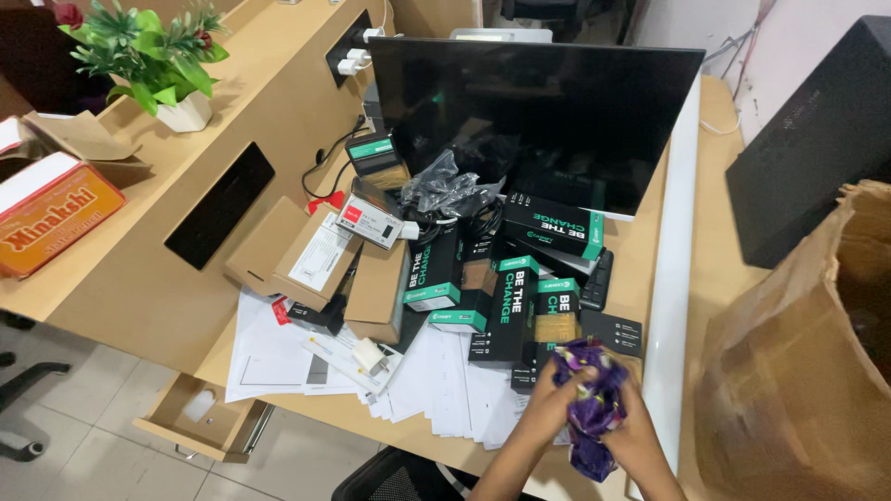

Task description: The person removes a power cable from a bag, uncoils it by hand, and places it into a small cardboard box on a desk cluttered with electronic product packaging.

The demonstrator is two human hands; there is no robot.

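Near edge, bottom centre-right: both hands are clamped on a crumpled purple wrapper (592, 406), held just above the tabletop (148, 278) edge. Left hand (548, 401) comes up from below w/ fingers curled into the wrapper's left side; right hand (639, 434) grips its right side, thumb up. Hands close together, wrapper bunched btwn them, its tail hanging down.

Right of the hands: a big brown paper bag (789, 371), v. close, so little room that side. Left of them, white papers (436, 380) overhang the near edge. Lower left, an open drawer (200, 417) sticks out over the tiled floor.

Just beyond the hands: black-and-green boxes (506, 301) packed tight, some touching. Further left, brown cardboard boxes (306, 255). Further still, a dark monitor (538, 111) leaning, w/ a tangle of plastic-bagged cables (445, 190) in front.

Far left: potted plant (153, 56) on a raised ledge; an orange carton (51, 218) nearer.
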